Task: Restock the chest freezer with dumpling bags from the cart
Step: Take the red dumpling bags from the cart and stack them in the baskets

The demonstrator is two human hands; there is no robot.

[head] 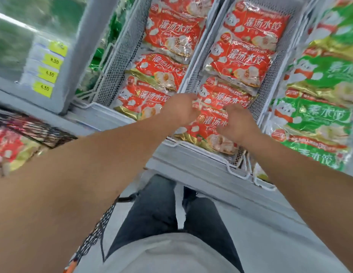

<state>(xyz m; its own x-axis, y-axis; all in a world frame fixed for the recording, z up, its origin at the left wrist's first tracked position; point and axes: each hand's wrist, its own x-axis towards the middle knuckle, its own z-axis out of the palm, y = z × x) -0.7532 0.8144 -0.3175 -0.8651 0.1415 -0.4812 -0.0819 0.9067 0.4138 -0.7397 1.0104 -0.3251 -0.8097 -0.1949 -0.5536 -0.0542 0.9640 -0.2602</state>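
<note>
A red dumpling bag [209,131] lies at the near end of the middle wire basket [274,62] in the chest freezer. My left hand [181,109] grips its upper left edge and my right hand [237,125] grips its right side. Beyond it, more red bags [244,62] fill the same basket. The basket to the left holds red bags [158,83] too. At the left edge, the cart [39,133] shows a red bag [10,150] inside, blurred.
Green dumpling bags [317,115] fill the basket on the right. A glass freezer lid [24,26] with yellow price tags [47,75] sits at the far left. The freezer's white front rim [201,170] runs under my arms. My legs stand close to it.
</note>
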